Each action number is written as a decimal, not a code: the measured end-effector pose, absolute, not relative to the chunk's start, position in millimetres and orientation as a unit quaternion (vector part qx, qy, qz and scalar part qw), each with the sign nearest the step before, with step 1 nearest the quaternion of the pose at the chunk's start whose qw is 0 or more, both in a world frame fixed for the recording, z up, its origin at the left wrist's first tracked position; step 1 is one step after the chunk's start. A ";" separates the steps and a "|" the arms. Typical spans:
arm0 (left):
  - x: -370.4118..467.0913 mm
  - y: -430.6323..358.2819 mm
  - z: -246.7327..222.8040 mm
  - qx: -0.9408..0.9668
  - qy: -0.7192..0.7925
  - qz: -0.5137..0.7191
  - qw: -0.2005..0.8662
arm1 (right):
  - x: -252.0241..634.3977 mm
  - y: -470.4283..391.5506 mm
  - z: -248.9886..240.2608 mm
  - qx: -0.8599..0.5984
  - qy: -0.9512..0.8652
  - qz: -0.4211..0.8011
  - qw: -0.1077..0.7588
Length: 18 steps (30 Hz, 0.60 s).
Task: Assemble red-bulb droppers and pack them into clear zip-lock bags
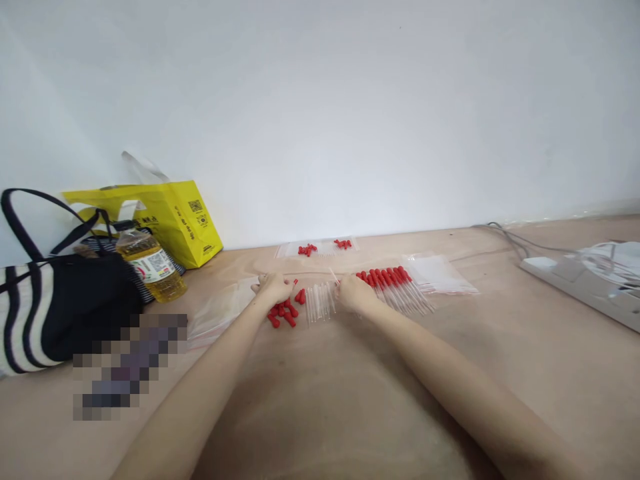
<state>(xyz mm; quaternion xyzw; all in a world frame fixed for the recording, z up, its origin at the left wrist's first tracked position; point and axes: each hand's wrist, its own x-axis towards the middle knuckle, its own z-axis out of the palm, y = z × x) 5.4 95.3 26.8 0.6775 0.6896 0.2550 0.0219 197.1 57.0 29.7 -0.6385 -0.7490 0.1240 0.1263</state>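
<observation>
My left hand [274,289] is closed on a small red rubber bulb [295,283], above a loose pile of red bulbs [284,310] on the table. My right hand [351,293] pinches a thin clear glass tube [333,274], whose end points up and left. Between the hands lies a row of bare clear tubes [321,302]. Just right of my right hand, several tubes fitted with red bulbs [389,277] lie side by side, their clear ends toward the lower right.
Clear plastic bags [443,274] lie at the right, others [225,307] at the left. Packs with red bulbs [307,250] sit by the wall. Farther left are a yellow bag [190,223], an oil bottle [155,267] and a black bag [85,307]. A white power strip [575,287] is at right.
</observation>
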 end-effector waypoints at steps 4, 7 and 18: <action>10.8 63.4 31.5 0.687 0.673 0.273 -0.028 | 231.8 39.4 23.0 -0.581 -0.780 0.131 0.193; 20.2 31.4 21.9 0.736 0.618 0.274 -0.030 | 254.8 28.3 7.0 -0.482 -0.811 0.142 0.301; 43.2 -1.2 -3.1 0.809 0.485 0.332 -0.026 | 262.1 10.0 -15.6 -0.368 -0.824 0.153 0.403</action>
